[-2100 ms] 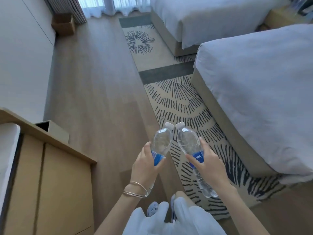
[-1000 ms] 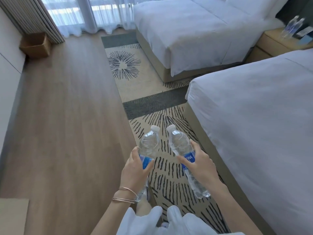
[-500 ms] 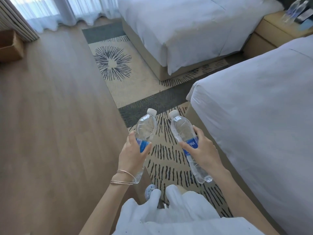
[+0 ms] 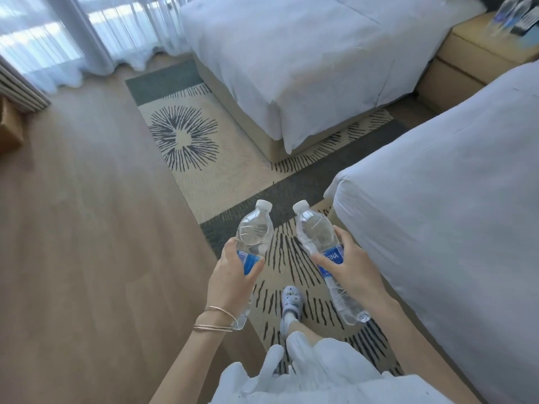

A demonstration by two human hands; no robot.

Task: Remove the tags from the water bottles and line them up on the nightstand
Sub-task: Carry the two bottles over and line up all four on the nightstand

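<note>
Facing open rug (image 4: pixel 204 158) between bed edge (image 4: pixel 344 217) and bare floor (image 4: pixel 81 228).

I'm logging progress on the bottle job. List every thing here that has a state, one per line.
left bottle: capped, full, label on, held in left hand grip
right bottle: capped, full, label on, held in right hand grip
nightstand: blurred bottles already standing on top
curtains: drawn, light showing through
</note>
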